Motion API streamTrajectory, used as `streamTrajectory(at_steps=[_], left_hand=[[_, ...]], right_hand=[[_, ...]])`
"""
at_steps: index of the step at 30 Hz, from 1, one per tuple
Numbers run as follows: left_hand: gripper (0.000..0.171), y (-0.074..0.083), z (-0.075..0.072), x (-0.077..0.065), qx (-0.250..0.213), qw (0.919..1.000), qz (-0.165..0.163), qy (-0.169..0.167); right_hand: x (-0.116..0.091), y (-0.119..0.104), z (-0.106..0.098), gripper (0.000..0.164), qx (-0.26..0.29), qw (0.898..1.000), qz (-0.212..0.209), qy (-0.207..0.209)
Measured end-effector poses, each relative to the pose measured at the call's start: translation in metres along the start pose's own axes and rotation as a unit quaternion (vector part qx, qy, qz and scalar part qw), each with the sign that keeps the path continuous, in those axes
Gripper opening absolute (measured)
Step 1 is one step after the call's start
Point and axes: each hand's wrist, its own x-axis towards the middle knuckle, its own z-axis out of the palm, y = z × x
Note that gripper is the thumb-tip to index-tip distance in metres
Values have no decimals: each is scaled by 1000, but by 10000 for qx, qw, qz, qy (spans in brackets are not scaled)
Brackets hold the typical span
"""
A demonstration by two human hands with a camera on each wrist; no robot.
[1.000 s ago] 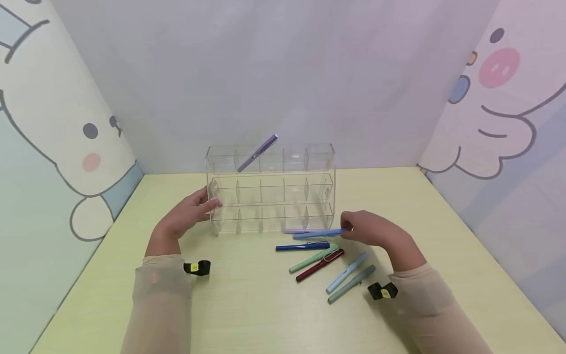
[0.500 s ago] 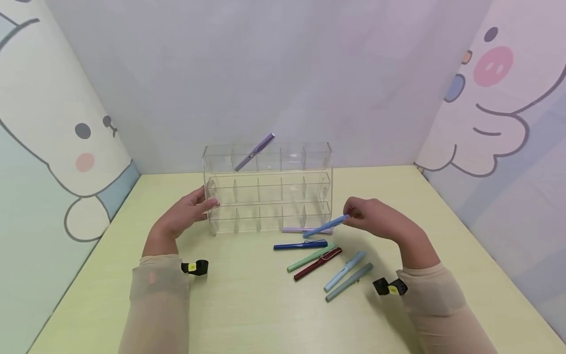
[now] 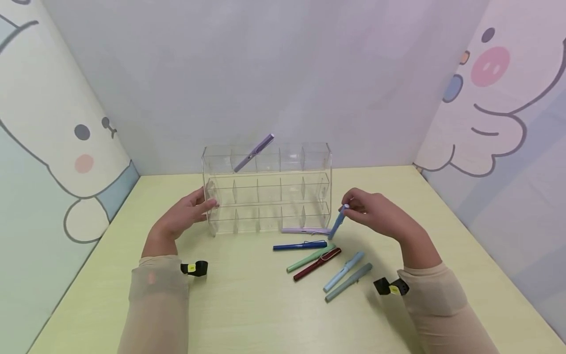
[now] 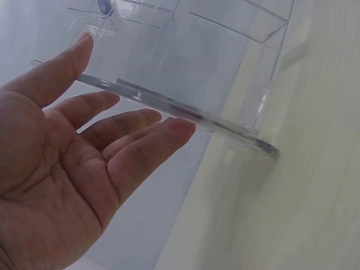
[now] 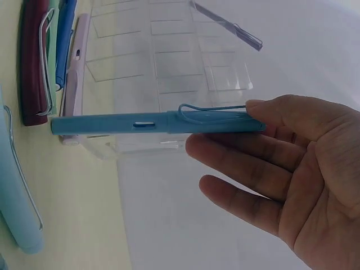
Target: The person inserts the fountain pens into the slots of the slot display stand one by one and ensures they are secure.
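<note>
One clear acrylic display rack (image 3: 268, 195), three tiers of five compartments, standing upright between the two hands. One left hand (image 3: 183, 216), at the rack's side panel: thumb across the front edge, relaxed fingertips against the outer side, no firm grip evident; presumably set there to steady so light a piece. One right hand (image 3: 373, 211), just beyond the rack's opposite side, pinching a medium-blue pen with wire clip (image 3: 337, 226) by its cap end between thumb and finger, other fingers loose; the hold leaves the barrel free, slanting steeply down, its lower end near the lilac pen with pale barrel (image 3: 302, 230). Whether that end touches anything cannot be told. The lilac pen lies between the hands along the rack's foot. One purple pen with metallic clip (image 3: 254, 153), above and between the hands, leaning in the top tier, cap end protruding, apparently too long to lie flat within one compartment. On the pale yellow tabletop (image 3: 239, 305), leftward and nearward of the right hand, loosely fanned: one glossy dark-blue pen (image 3: 296, 246); one mint-green pen (image 3: 305, 262) beside one dark-red pen (image 3: 315, 266); one light-blue pen (image 3: 344, 272); one grey-green pen (image 3: 348, 283), both nearest the right wrist.
</note>
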Motion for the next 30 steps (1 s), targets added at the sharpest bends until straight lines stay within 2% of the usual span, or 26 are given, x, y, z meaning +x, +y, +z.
streamTrajectory(at_steps=[13, 17, 21, 24, 26, 30], left_hand=[[76, 1, 1, -1, -56, 10000, 34, 32], [78, -2, 4, -3, -67, 9999, -86, 33], [78, -4, 7, -3, -104, 9999, -101, 14], [77, -5, 7, -2, -87, 9999, -77, 13], [79, -4, 6, -1, -44, 10000, -65, 40], [83, -3, 2, -1, 7, 9999, -79, 96]], right_hand=[[1, -4, 3, 21, 51, 9993, -148, 331], [-2, -2, 2, 21, 152, 9979, -132, 621], [-5, 0, -1, 22, 565, 9924, -158, 1085], [-4, 1, -2, 25, 1063, 9835, -222, 1449], [0, 0, -4, 27, 1620, 9718, -280, 1692], [9, -1, -5, 30, 2874, 9323, -411, 2159]])
